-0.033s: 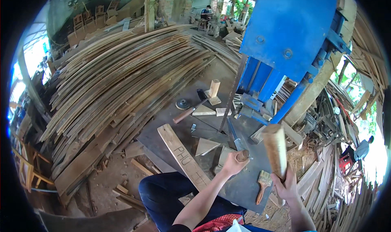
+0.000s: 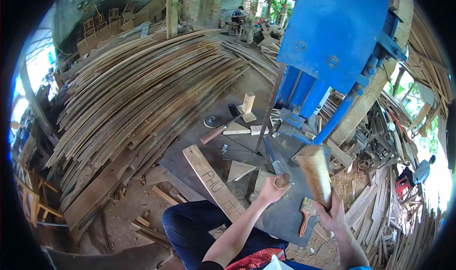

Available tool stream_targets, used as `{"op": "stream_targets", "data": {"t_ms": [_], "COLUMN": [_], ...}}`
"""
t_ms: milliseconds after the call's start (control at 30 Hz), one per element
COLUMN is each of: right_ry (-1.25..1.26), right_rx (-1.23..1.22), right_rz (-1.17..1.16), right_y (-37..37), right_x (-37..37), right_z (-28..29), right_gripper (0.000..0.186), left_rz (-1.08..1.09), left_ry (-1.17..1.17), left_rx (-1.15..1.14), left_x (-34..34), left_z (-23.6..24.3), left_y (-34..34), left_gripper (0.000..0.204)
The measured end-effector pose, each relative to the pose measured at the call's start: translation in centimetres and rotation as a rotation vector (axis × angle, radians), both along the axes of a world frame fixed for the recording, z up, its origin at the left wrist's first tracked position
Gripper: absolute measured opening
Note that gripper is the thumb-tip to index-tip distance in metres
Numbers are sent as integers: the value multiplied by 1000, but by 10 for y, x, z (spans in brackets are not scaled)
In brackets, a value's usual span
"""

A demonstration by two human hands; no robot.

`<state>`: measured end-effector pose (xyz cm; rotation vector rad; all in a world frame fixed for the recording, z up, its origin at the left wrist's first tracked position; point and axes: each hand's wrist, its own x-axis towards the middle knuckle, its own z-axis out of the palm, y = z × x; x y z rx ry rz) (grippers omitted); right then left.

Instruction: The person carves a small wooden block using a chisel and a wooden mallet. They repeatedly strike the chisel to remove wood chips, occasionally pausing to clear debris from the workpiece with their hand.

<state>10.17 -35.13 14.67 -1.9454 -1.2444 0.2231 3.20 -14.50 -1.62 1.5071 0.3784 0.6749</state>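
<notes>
My left hand (image 2: 274, 191) is closed round a wooden-handled tool (image 2: 283, 179) that looks like a chisel; the handle's end shows above my fist and its working end is hidden. Held up in my closed right hand (image 2: 332, 214) is a thick club-shaped wooden mallet (image 2: 315, 174), tilted to the left. Beneath my left hand are pieces of wood on a dark metal table (image 2: 280, 222). A plank with lettering (image 2: 209, 177) slants across the table's left part toward my leg. Between my hands lies a flat paintbrush (image 2: 307, 214).
A tall blue bandsaw (image 2: 332, 37) rises at the far side, its upright blade (image 2: 271, 111) passing into the table. Farther back lie a wooden-handled tool (image 2: 213, 135), a black disc (image 2: 211, 122) and an upright block (image 2: 248, 102). Long boards (image 2: 142, 94) are piled at left.
The mallet's top has swung a little to the left, with my right hand barely shifted. My left hand stays in place on the wooden handle.
</notes>
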Motion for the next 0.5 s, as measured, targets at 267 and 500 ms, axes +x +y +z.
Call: {"op": "stream_targets", "data": {"t_ms": [267,500], "right_ry": [211,508], "right_rx": [193,67], "right_rz": [-5,-115], "right_y": [3,-24], "right_x": [-27,-53], "right_z": [28,-2], "right_gripper": [34,31], "left_rz": [53,43], "left_ry": [-46,90], "left_rx": [73,54], "left_x": [-1,4], "left_z": [-7,-1], "left_y": [2,0], "left_gripper": [20,23]}}
